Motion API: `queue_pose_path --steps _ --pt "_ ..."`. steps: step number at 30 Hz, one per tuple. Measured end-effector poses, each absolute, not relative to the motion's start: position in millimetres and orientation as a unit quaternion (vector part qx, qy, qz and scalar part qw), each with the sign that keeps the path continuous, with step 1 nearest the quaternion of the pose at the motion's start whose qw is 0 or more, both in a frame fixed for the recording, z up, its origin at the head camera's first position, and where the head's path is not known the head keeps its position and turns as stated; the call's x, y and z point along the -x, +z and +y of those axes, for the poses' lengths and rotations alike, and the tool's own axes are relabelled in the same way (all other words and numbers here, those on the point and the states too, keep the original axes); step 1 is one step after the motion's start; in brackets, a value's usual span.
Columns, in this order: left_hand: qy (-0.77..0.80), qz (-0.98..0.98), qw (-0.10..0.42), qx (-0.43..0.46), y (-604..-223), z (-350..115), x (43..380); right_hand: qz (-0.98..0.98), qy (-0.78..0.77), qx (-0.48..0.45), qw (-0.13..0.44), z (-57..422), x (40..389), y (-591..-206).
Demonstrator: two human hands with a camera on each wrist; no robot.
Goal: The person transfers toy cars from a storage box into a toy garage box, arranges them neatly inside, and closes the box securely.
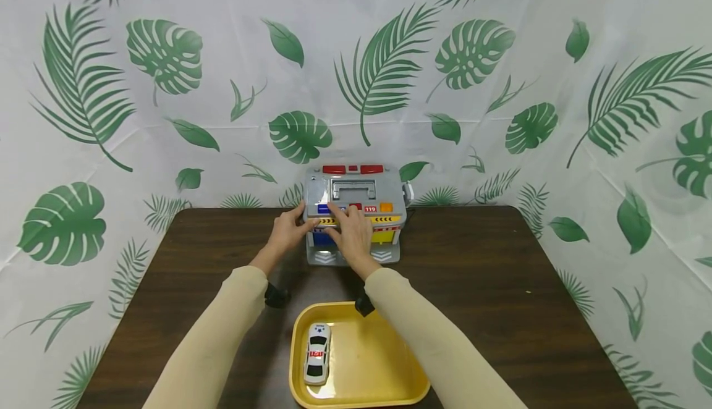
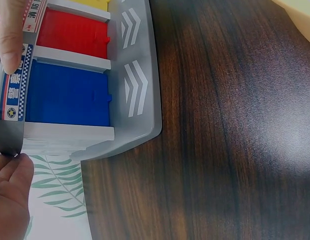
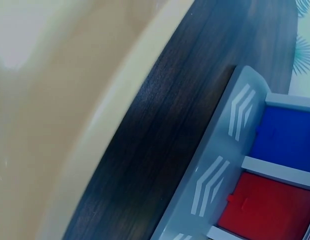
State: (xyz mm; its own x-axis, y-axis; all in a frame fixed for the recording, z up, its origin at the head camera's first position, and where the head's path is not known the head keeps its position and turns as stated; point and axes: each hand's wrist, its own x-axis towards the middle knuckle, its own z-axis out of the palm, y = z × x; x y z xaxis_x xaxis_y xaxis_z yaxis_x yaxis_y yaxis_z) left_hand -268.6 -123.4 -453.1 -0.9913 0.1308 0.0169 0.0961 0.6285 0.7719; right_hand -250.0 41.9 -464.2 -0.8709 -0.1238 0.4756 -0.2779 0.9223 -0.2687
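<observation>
A grey toy garage (image 1: 356, 196) stands at the back of the table, with a carry handle and coloured buttons on its roof. My left hand (image 1: 286, 231) grips the roof's left front corner, fingers at its side and thumb toward the front. My right hand (image 1: 353, 236) is at the front edge, index finger reaching the blue button and thumb on the front label. In the left wrist view, the left fingers (image 2: 15, 175) touch the corner beside the blue door (image 2: 70, 92). The right wrist view shows the blue and red doors (image 3: 270, 207) down, with neither hand visible.
In front of the garage is a yellow tray (image 1: 356, 405), holding a white toy police car (image 1: 317, 354) at its left. A white part (image 1: 408, 193) sticks out from the garage's right side. Leaf-patterned cloth (image 1: 222, 75) hangs behind the dark wooden table (image 1: 473, 285).
</observation>
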Motion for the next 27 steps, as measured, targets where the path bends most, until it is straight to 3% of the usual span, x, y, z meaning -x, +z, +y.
queue_pose_path --steps 27 --pt "0.415 0.908 0.021 -0.063 -452.0 -124.5 271.2 -0.963 0.157 -0.093 0.201 41.2 252.1 -462.2"
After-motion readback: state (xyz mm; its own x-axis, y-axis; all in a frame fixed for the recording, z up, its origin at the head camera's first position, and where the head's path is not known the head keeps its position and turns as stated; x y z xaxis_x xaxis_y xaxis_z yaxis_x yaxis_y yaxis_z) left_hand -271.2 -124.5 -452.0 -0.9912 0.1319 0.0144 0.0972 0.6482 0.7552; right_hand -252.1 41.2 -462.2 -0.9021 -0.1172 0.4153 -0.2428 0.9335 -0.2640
